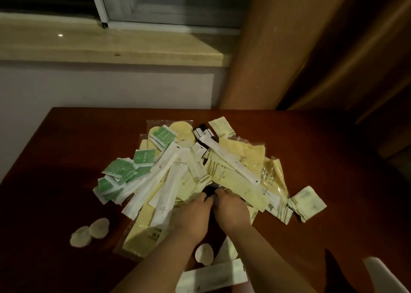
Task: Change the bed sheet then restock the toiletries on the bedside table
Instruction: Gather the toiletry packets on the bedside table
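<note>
A heap of wrapped toiletries (224, 170) lies on the dark red bedside table (311, 150): pale yellow sachets, long white packets (171, 181) and green-and-white sachets (120, 172). Both hands meet at the heap's near edge. My left hand (191, 215) and my right hand (231, 208) have their fingers curled round a small dark item (210, 192) between them; what it is cannot be told. My forearms cover the packets below the hands.
Three small round white pieces lie loose: two at the table's left front (90, 231) and one by my arms (204, 253). A white packet (211, 277) lies at the near edge. A window sill (111, 48) and brown curtain (300, 48) stand behind.
</note>
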Demonstrator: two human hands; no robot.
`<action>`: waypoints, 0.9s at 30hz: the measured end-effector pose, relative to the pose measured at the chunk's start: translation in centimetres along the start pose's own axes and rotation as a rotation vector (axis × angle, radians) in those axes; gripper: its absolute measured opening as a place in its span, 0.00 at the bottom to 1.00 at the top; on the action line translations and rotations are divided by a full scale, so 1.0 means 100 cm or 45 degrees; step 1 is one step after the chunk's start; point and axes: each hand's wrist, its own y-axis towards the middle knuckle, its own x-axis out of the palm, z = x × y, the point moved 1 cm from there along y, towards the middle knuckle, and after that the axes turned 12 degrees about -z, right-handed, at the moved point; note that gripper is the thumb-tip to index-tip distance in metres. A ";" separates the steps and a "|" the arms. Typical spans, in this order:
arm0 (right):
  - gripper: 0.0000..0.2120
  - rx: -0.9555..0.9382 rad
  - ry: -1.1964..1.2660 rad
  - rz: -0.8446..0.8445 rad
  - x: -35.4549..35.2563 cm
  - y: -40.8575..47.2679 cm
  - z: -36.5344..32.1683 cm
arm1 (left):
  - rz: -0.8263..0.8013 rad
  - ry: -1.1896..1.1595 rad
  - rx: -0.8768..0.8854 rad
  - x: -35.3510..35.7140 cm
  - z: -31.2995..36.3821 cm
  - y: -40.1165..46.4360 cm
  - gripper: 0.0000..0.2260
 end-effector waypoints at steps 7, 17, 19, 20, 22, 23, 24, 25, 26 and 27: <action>0.13 0.051 -0.049 -0.075 0.009 0.007 -0.006 | -0.044 0.066 0.002 0.006 -0.008 0.005 0.24; 0.07 0.070 0.896 0.070 -0.022 -0.005 0.011 | 0.350 -0.425 0.196 -0.002 -0.014 0.006 0.15; 0.09 0.079 1.109 0.077 -0.032 -0.008 0.011 | 0.385 -0.612 0.224 -0.007 -0.012 0.005 0.15; 0.10 0.082 1.195 0.075 -0.036 -0.009 0.011 | 0.391 -0.715 0.230 -0.010 -0.011 0.005 0.16; 0.12 0.049 1.287 0.072 -0.040 -0.012 0.009 | 0.385 -0.971 0.247 -0.018 -0.009 0.004 0.16; 0.12 0.016 1.317 0.073 -0.041 -0.013 0.008 | 0.376 -1.081 0.259 -0.023 -0.007 0.002 0.14; 0.12 -0.014 1.342 0.074 -0.041 -0.015 0.006 | 0.378 -1.166 0.270 -0.028 -0.006 0.000 0.12; 0.12 -0.042 1.365 0.074 -0.041 -0.016 0.005 | 0.379 -1.235 0.273 -0.033 -0.006 -0.002 0.10; 0.12 -0.066 1.388 0.073 -0.041 -0.017 0.003 | 0.376 -1.317 0.280 -0.037 -0.005 -0.004 0.08; 0.12 -0.091 1.409 0.071 -0.041 -0.019 0.001 | 0.360 -1.407 0.281 -0.041 -0.005 -0.007 0.08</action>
